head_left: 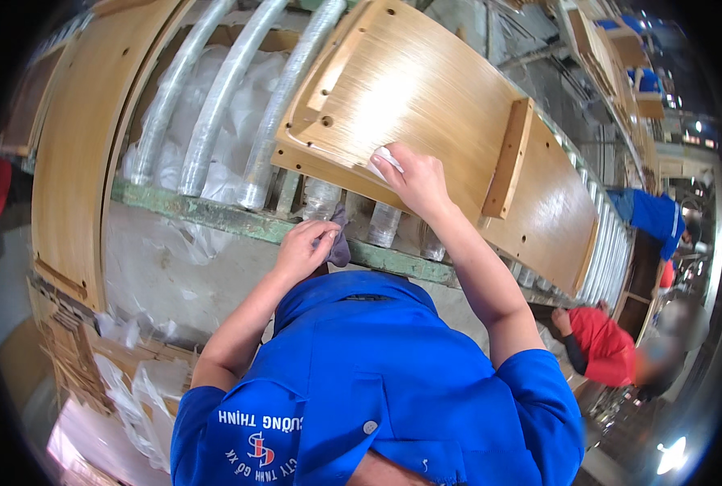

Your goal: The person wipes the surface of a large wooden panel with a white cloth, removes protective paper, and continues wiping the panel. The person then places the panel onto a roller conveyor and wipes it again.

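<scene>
A light-brown wooden panel (434,89) with drilled holes lies on the roller conveyor in front of me. Two wooden battens stand on it, one near its left end and a larger batten (509,158) toward the right. My right hand (414,180) is closed on a crumpled white cloth (385,162) and presses it against the panel's near edge. Lower and to the left, my left hand (306,247) is closed around a dark grey cloth (340,236), beside the conveyor's green rail. Part of the grey cloth hangs below the fingers.
Wrapped rollers (215,101) and the green rail (215,217) run across in front of me. Another wooden panel (73,162) stands at the left; a further panel (547,211) lies to the right. A person in red (604,344) and another in blue (657,219) are at the right.
</scene>
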Available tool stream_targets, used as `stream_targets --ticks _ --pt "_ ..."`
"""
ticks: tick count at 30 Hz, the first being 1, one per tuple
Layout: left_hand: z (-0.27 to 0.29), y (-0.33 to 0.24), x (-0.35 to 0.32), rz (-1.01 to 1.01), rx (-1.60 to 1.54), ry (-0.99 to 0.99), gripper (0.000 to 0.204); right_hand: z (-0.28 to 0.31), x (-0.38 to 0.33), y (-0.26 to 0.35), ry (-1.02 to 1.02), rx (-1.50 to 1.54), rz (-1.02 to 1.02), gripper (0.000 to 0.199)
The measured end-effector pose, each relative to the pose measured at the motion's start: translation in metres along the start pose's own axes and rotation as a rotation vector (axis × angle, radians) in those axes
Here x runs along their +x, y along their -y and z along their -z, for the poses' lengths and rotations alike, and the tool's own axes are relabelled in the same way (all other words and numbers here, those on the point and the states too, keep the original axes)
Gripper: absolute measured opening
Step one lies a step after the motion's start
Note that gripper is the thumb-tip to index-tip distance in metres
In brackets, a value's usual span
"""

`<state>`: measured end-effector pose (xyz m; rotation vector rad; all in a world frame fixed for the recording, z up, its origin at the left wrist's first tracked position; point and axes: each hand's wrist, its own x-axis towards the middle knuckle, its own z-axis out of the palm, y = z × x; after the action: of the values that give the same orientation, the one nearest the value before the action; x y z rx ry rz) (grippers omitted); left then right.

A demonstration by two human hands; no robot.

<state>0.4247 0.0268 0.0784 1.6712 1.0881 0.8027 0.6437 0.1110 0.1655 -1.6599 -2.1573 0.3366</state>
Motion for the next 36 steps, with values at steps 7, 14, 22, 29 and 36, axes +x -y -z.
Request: stream_targets --ticks 7,14,22,29,36 --pt "-0.016 -0.003 0.014 0.042 0.015 0.118 0.017 0.026 -0.063 -0.039 -0.049 0.1 -0.28 0.024" --pt "-0.029 -0.008 0.032 0.055 0.082 0.267 0.018 0.032 -0.102 -0.062 -0.203 0.208 -0.407 0.024" --pt "-0.042 -0.011 0.043 -0.037 0.089 0.285 0.016 0.04 -0.12 -0.07 -0.272 0.222 -0.48 0.024" --pt "-0.058 -0.011 0.041 0.145 -0.039 0.386 0.023 0.043 -0.139 -0.082 -0.298 0.213 -0.534 0.026" --pt "-0.085 -0.019 0.07 0.517 -0.573 0.279 0.039 0.042 -0.144 -0.089 -0.316 0.209 -0.48 0.025"
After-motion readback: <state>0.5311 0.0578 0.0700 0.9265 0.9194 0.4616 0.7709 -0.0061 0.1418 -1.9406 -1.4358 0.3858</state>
